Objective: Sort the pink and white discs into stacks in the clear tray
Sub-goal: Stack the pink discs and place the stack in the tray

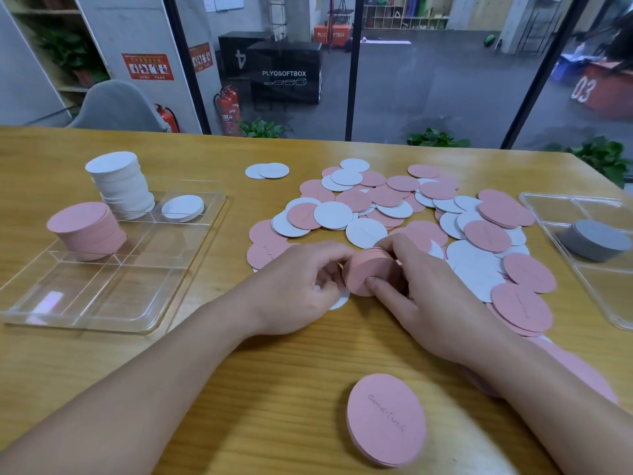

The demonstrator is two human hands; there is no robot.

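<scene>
I've got a small bundle of pink discs (371, 270) pinched edge-on between both hands just above the desk (205, 371), at the near edge of the loose pile (411, 214). Left hand (301, 286) has fingers curled on the bundle's left side; right hand (421, 289) wraps the right side, thumb pressed on the front face.

Progress, my read: well under half done. Clear tray (113, 303) at left holds a pink stack (87, 231), a taller and slightly leaning white stack (120, 181) behind it, and a low white stack (182, 208) in the next compartment. The near compartments look unfilled. Dozens of mixed pink and white discs are left in the pile, plus two white strays (267, 171) beyond it and a short pink pile (386, 419) near me.

Hard to tell: the bundle's disc count, what lies under my right forearm, and a second tray (616, 317) with a grey stack (594, 240), cut off at the right edge.
</scene>
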